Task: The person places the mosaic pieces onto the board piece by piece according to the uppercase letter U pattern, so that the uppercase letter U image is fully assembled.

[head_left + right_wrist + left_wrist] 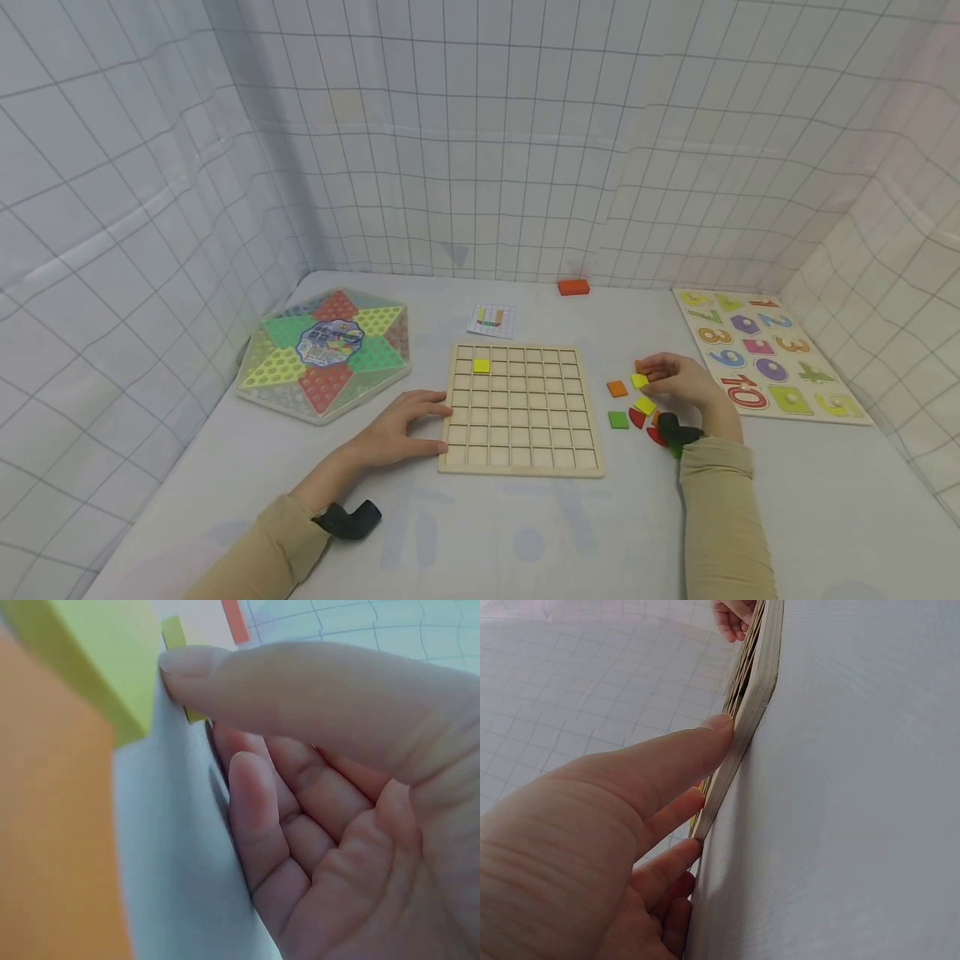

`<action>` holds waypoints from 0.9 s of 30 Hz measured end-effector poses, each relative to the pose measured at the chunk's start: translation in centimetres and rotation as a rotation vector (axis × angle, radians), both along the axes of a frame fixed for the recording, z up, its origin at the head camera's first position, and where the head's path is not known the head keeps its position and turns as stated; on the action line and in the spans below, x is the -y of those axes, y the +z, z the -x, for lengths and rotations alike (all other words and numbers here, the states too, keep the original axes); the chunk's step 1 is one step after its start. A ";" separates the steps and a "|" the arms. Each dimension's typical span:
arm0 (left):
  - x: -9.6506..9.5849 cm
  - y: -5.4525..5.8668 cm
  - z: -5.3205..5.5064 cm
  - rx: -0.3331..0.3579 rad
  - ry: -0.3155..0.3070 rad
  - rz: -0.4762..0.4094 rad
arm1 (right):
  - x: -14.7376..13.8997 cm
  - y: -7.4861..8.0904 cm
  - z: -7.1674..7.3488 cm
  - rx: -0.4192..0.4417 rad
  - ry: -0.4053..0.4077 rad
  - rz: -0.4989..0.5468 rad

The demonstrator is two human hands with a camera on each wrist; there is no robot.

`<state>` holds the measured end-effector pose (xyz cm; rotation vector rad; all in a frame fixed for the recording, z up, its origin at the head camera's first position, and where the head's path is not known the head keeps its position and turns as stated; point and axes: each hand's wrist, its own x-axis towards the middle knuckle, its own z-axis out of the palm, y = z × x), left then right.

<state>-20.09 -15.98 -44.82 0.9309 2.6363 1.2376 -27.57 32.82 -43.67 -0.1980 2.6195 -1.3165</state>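
Note:
A wooden grid board (519, 471) lies flat at the middle of the table, with a yellow square tile (482, 366) in its top row, left of centre. My left hand (401, 429) rests at the board's left edge. Its thumb and fingertips touch the wooden rim, as the left wrist view shows too (607, 795). To the right of the board, my right hand (686, 385) pinches another yellow tile (639, 381) by thumb and fingers. In the right wrist view the thumb lies against this yellow tile (174, 631); part of the index finger is hidden.
Near my right hand lie an orange tile (617, 389), a green tile (618, 420), a yellow tile (645, 406) and red pieces (637, 417). A pattern card (492, 320) and red block (573, 287) sit behind; a star game board (330, 354) left, a number board (772, 354) right.

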 end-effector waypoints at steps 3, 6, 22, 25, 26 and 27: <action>0.0 0.0 0.0 -0.001 -0.001 -0.002 | 0.1 0.0 0.0 -0.013 -0.008 0.001; 0.0 -0.1 0.0 0.000 -0.002 -0.003 | 0.3 0.1 -0.1 -0.019 -0.012 -0.001; 0.0 -0.2 0.1 -0.005 0.004 0.005 | 0.4 -0.1 0.2 -0.012 -0.055 -0.046; 0.0 -0.2 0.1 -0.003 0.003 0.005 | 0.5 -0.1 0.2 -0.020 -0.053 -0.049; 0.0 -0.3 0.1 -0.003 0.003 0.006 | 0.5 -0.1 0.2 -0.020 -0.052 -0.050; 0.0 -0.2 0.1 -0.002 0.003 0.006 | 0.5 -0.1 0.1 -0.021 -0.049 -0.050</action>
